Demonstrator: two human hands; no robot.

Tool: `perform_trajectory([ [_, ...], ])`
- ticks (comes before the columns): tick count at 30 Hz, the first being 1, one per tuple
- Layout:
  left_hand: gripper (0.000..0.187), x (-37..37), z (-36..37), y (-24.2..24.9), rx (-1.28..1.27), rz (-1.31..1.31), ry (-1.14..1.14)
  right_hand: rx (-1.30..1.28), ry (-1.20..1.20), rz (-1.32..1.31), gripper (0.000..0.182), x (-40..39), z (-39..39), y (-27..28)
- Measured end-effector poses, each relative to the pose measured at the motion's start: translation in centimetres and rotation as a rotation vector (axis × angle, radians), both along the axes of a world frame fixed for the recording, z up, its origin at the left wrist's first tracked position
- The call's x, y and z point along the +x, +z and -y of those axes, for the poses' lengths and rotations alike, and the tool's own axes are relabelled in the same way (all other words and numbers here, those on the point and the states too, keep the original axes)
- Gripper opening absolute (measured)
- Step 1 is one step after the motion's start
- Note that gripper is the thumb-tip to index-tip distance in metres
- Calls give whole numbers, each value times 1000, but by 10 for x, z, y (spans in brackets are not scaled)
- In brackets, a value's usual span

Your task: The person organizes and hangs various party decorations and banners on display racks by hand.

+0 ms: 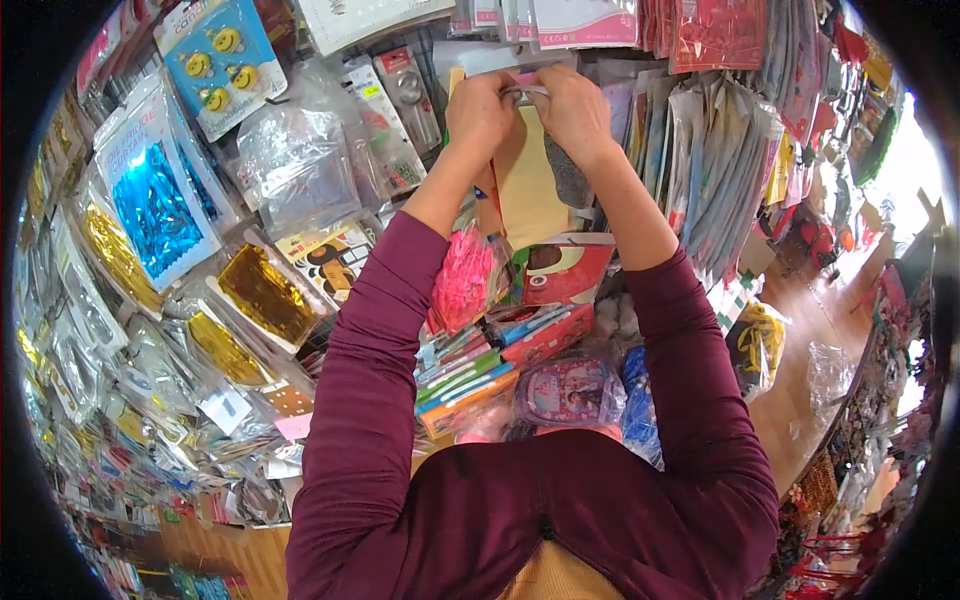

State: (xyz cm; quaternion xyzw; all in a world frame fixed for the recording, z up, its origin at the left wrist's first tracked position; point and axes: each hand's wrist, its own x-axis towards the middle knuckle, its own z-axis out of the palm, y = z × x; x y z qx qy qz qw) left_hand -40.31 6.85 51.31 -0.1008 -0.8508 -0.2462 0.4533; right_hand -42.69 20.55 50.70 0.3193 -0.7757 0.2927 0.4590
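Observation:
Both arms reach up to the wall display in front of me. My left hand is closed in a pinch at the top of a hanging pale yellow sheet. Close beside it, my right hand pinches the same top edge, where a whitish strip shows between the fingers. A dark grey, felt-like sheet hangs behind the yellow one, partly covered by it. Below the sheets lie a pack of bright pink stuff and a red package.
At left hang a blue foil fringe curtain pack, gold foil packs and a smiley-face card. Rows of plastic-sleeved packs hang at right. Below sit colourful packs and a pink pouch. Wooden floor shows at right.

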Motion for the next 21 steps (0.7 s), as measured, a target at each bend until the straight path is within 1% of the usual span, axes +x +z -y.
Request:
perform_trajectory([
  [1, 16, 0, -1, 4, 31, 21, 19, -54, 22, -31, 20, -1, -1, 0],
  [2, 16, -3, 0, 8, 30, 19, 19, -55, 21, -34, 20, -2, -3, 0],
  [4, 16, -11, 5, 18, 39, -5, -33, -89, -74, 35, 32, -2, -10, 4],
  [5, 16, -15, 7, 21, 42, -7, -31, -110, -69, -2, 38, -13, -14, 2],
  [7, 17, -22, 9, 28, 136, 74, -40, -142, -90, -24, 38, -24, -20, 2],
  [8, 17, -27, 11, 30, 141, 71, -39, -178, -113, -44, 38, -30, -22, 2],
  [10, 17, -38, 16, 31, 188, 66, -79, -167, -137, -11, 38, -46, -26, 4],
  [12, 17, -44, 17, 32, 198, 66, -90, -326, 115, 236, 35, -82, -27, -2],
  [13, 16, -48, 18, 32, 205, 69, -102, -321, 117, 232, 35, -97, -27, -4],
  [15, 17, -52, 17, 33, 200, 72, -120, -483, 336, 282, 35, -111, -23, -2],
  [16, 17, -53, 16, 34, 192, 79, -140, -477, 340, 278, 35, -110, -20, 1],
  [18, 19, -53, 16, 39, 208, 103, -141, -717, 550, 343, 30, -108, -15, 6],
  [19, 19, -54, 15, 41, 222, 132, -131, -712, 613, 306, 33, -111, -13, 9],
  [20, 19, -54, 15, 42, 237, 163, -121, -708, 615, 308, 33, -111, -12, 10],
  [21, 19, -58, 16, 41, 241, 161, -119, -702, 616, 309, 38, -108, -12, 14],
])
